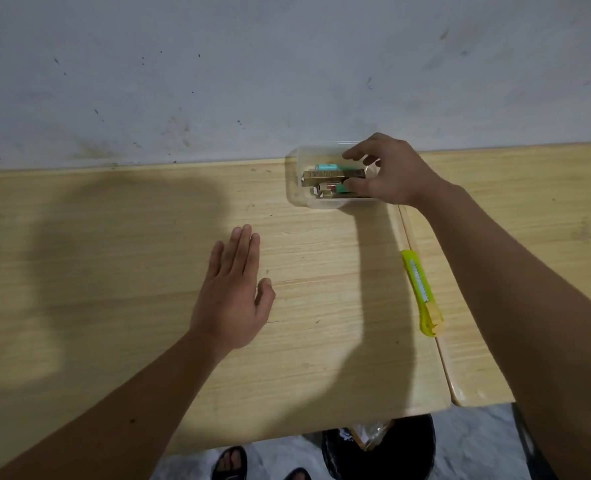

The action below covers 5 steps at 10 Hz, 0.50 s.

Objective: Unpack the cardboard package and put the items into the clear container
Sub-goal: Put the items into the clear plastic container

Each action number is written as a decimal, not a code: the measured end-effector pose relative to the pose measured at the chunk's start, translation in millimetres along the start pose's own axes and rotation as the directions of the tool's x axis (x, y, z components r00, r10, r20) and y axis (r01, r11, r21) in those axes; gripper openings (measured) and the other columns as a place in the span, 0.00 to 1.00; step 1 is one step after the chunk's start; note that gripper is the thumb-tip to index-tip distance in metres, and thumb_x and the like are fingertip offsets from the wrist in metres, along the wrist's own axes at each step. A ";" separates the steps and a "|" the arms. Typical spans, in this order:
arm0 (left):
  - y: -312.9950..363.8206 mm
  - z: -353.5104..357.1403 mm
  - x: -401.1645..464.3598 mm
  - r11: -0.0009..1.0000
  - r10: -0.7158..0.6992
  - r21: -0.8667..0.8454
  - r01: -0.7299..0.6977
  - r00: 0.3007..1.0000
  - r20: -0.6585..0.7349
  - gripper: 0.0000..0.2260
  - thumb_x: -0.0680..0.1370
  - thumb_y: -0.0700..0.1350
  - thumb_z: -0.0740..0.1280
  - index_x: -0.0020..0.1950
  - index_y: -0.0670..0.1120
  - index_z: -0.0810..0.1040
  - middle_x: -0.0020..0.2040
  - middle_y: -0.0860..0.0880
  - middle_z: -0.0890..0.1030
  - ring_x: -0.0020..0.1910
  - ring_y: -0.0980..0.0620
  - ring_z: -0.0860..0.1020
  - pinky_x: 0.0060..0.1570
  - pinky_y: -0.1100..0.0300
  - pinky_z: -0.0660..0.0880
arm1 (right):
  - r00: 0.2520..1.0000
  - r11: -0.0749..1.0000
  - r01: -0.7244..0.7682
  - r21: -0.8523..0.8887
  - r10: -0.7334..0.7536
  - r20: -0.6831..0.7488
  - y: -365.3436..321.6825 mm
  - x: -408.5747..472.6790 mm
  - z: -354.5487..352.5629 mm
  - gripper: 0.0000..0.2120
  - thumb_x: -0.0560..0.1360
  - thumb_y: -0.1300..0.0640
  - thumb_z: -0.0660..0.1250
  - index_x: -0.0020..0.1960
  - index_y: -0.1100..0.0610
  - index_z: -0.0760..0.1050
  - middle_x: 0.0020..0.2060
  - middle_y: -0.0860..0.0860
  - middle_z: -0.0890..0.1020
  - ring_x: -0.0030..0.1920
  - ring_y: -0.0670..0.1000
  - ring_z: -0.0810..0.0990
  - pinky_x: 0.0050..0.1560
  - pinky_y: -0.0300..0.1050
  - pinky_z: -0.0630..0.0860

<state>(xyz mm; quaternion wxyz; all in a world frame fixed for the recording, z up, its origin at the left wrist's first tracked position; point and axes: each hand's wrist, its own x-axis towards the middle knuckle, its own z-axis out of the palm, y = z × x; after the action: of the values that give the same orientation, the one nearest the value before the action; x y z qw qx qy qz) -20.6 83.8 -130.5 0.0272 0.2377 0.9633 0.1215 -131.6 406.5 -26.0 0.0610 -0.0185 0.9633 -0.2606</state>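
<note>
The clear container (296, 181) stands at the back of the wooden table, against the wall. Inside lie a long gold-coloured box (332, 176), a teal item (327, 167) behind it and some smaller packs in front. My right hand (387, 171) reaches into the container from the right, thumb and fingers closed around the right end of the gold box. My left hand (233, 292) rests flat on the table with fingers together and holds nothing. A piece of cardboard (370, 434) shows in a black bin below the table edge.
A yellow-green utility knife (422, 292) lies on the seam between two wooden tabletops (114, 271), right of centre. A grey stained wall rises right behind the table. Below the front edge are a black bin (411, 448) and feet in sandals (231, 460).
</note>
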 end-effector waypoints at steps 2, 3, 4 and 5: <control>1.6 -0.9 0.4 1.000 -0.003 -0.011 0.002 1.000 -0.010 0.33 0.82 0.53 0.53 0.84 0.38 0.52 0.86 0.41 0.52 0.86 0.45 0.46 0.82 0.41 0.51 | 0.980 0.999 0.043 0.001 -0.042 -0.193 1.6 -31.8 12.2 0.21 0.73 0.42 0.74 0.63 0.48 0.82 0.62 0.51 0.77 0.65 0.56 0.72 0.66 0.52 0.71; 1.4 -0.5 0.5 1.000 -0.001 -0.009 0.001 1.000 -0.008 0.33 0.82 0.53 0.53 0.84 0.38 0.52 0.86 0.41 0.52 0.86 0.45 0.46 0.82 0.41 0.51 | 0.980 1.000 -0.021 -0.012 0.019 -0.198 12.8 -43.6 24.9 0.20 0.73 0.42 0.76 0.62 0.48 0.83 0.67 0.53 0.74 0.71 0.57 0.67 0.70 0.49 0.66; 0.6 0.3 0.9 1.000 0.001 -0.010 -0.001 1.000 -0.013 0.33 0.82 0.53 0.54 0.84 0.38 0.53 0.85 0.41 0.52 0.86 0.45 0.47 0.82 0.40 0.51 | 0.980 0.998 -0.052 0.032 0.058 -0.192 23.4 -49.1 27.7 0.20 0.73 0.42 0.77 0.62 0.50 0.83 0.69 0.53 0.74 0.74 0.54 0.67 0.70 0.43 0.61; 0.3 1.1 0.9 1.000 0.005 -0.002 -0.005 1.000 -0.014 0.33 0.82 0.53 0.54 0.84 0.38 0.53 0.85 0.40 0.53 0.86 0.44 0.47 0.82 0.41 0.50 | 0.983 0.999 -0.042 0.020 0.045 -0.178 27.3 -47.6 23.0 0.21 0.73 0.43 0.77 0.62 0.52 0.83 0.69 0.52 0.75 0.73 0.53 0.69 0.70 0.42 0.62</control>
<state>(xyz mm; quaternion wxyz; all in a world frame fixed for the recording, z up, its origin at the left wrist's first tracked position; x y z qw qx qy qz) -21.2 84.7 -131.5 0.0205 0.2391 0.9628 0.1242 -81.6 421.7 -54.3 -0.0198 0.0265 0.9629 -0.2677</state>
